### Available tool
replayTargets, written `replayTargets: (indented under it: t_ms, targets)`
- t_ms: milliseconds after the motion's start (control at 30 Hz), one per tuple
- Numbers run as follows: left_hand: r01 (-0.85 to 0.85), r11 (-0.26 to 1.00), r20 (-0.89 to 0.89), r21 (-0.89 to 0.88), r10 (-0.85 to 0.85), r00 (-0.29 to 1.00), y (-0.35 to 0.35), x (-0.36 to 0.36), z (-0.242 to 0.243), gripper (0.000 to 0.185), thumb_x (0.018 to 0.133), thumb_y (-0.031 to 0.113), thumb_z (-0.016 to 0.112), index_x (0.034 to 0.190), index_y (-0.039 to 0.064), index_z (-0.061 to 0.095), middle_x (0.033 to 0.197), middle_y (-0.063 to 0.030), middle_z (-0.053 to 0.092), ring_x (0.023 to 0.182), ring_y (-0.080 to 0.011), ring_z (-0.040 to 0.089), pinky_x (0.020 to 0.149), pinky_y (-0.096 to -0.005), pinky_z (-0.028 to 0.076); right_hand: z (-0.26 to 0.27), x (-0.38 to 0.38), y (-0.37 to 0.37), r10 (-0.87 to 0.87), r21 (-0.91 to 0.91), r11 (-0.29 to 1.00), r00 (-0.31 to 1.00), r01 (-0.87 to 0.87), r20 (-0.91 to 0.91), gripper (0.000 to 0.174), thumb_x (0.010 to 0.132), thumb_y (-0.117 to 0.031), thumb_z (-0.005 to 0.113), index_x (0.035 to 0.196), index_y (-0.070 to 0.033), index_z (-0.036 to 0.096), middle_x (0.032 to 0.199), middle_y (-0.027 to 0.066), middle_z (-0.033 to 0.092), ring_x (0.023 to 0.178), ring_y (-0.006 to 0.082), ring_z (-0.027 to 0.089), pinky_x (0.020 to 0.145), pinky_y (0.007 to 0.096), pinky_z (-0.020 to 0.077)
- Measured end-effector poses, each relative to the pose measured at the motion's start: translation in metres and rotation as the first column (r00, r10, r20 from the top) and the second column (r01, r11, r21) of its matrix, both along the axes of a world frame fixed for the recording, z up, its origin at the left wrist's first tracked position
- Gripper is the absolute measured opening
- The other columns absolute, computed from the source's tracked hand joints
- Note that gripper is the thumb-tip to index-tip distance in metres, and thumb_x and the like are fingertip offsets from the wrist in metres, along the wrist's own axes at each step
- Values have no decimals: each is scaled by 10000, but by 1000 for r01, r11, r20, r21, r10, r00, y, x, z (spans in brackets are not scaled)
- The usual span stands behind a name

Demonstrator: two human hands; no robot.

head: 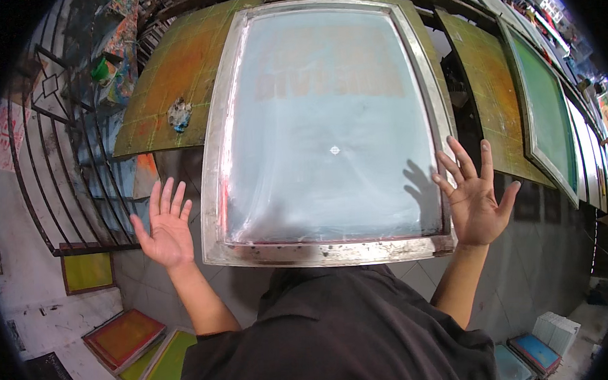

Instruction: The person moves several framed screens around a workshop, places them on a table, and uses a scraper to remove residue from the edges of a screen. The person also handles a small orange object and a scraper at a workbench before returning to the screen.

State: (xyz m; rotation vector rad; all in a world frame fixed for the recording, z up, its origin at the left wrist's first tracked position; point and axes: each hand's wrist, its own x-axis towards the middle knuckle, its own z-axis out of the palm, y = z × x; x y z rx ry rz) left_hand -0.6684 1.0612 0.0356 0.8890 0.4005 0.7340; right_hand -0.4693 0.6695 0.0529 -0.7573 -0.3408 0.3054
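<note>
A large screen-printing frame [356,249] with pale blue mesh lies before me on a wooden board, its near edge at my waist. Faint reddish lettering shows through the mesh near the far end. My left hand [170,225] is raised left of the frame, palm up, fingers apart, holding nothing. On the other side, my right hand [476,201] is also raised with spread fingers and an empty palm, close to the frame's right edge. Its shadow falls on the mesh. A crumpled, paint-stained lump [180,115] sits on the board [159,84] to the left.
Black metal bars [66,176] stand at the left. Another board [500,97] and a green-mesh screen [550,110] are at the right. Several coloured screens [128,333] rest at the lower left; a blue screen [537,350] lies beside white stacked pieces [556,331] at the lower right.
</note>
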Motion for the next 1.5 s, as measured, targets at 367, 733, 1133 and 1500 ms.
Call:
replayTargets:
  t_ms: [367,733,1133,1500]
  targets:
    - [537,824,420,-178,-430,799,-138,63,25,1008,734,723,380,1382,2,105,1421,-249,89,1292,-433,143,987,-541,246,2,-9,-15,212,300,937,974,-178,-83,849,773,-740,194,1403,-180,91,1406,271,113,1247,408,245,952,525,284]
    - [771,587,485,-248,-613,623,-209,101,29,992,744,701,388,1383,10,75,1429,-230,72,1306,-411,113,1011,-557,190,2,-18,-24,350,432,855,934,-287,-72,856,766,-731,272,1401,-178,118,1413,270,88,1277,424,194,973,559,246]
    - [789,431,466,-437,-642,609,-208,96,34,1038,727,731,380,1361,-47,114,1410,-241,152,1291,-380,207,1042,-454,210,-13,-62,32,508,-543,363,328,758,797,646,808,-557,434,1291,-129,412,1398,93,302,1306,289,241,1027,564,34]
    - [-139,859,-419,492,374,827,-5,-6,-14,557,879,407,444,1269,11,409,1266,-168,452,1219,-250,381,1022,-378,176,-34,-5,-53,-338,-591,218,628,777,701,113,729,-41,649,835,-5,667,903,113,654,812,189,613,745,266,457]
